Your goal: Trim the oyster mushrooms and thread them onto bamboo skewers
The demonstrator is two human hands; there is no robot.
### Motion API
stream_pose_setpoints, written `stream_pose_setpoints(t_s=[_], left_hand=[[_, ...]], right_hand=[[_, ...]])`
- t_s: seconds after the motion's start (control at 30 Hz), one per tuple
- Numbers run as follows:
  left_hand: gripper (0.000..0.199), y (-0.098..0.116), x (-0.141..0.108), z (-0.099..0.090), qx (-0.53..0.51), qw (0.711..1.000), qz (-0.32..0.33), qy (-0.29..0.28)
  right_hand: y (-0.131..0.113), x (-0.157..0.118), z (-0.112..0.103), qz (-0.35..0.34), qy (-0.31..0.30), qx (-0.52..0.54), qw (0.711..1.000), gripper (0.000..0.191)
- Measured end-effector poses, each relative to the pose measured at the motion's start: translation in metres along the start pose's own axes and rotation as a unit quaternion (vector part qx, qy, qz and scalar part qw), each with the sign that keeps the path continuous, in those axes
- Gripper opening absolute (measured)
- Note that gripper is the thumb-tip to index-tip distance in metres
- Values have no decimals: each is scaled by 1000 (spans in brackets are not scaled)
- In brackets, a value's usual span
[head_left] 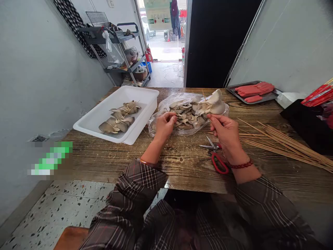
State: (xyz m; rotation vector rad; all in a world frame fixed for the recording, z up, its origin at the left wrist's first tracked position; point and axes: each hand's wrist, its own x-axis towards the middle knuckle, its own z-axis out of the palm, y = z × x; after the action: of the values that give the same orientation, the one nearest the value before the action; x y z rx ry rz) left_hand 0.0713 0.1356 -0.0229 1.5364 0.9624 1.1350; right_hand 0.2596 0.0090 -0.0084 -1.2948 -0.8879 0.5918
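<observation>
A clear plastic bag [170, 100] full of grey-white oyster mushrooms [186, 116] lies open in the middle of the table. At its left side, my left hand [166, 121] has thumb and fingers closed at the edge of a mushroom in the pile. My right hand [223, 126] pinches the near end of a thin bamboo skewer [204, 96], mostly hidden by the large pale mushrooms [212, 103] threaded on it; its tip shows beyond them. Red-handled scissors [218, 161] lie partly spread on the wood just below my right hand.
A white plastic tub [114, 137] with mushroom skewers [117, 125] stands at left. Loose bamboo skewers [286, 140] lie at right. Behind them are a tray [267, 96] of pink sticks [256, 89] and a black holder [299, 121]. A cart [119, 38] stands beyond the wooden table [179, 173].
</observation>
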Motion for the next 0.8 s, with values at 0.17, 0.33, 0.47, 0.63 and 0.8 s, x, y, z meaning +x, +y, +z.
stream_pose_setpoints(t_s=[0.17,0.33,0.47,0.63,0.8], left_hand=[[21,-3,-2,10,282,940,186,-53],[25,0,-2,20,461,853,231,-82],[25,-1,2,25,511,824,232,-81],[17,-4,6,24,462,855,228,-61],[7,-4,9,12,160,978,130,-38]], right_hand=[[3,-2,3,6,-15,-8,1000,41],[1,-4,7,13,-22,4,1000,42],[-3,-4,8,24,-24,26,999,43],[-2,-3,8,24,-29,20,999,46],[-2,-2,6,20,-25,15,999,45]])
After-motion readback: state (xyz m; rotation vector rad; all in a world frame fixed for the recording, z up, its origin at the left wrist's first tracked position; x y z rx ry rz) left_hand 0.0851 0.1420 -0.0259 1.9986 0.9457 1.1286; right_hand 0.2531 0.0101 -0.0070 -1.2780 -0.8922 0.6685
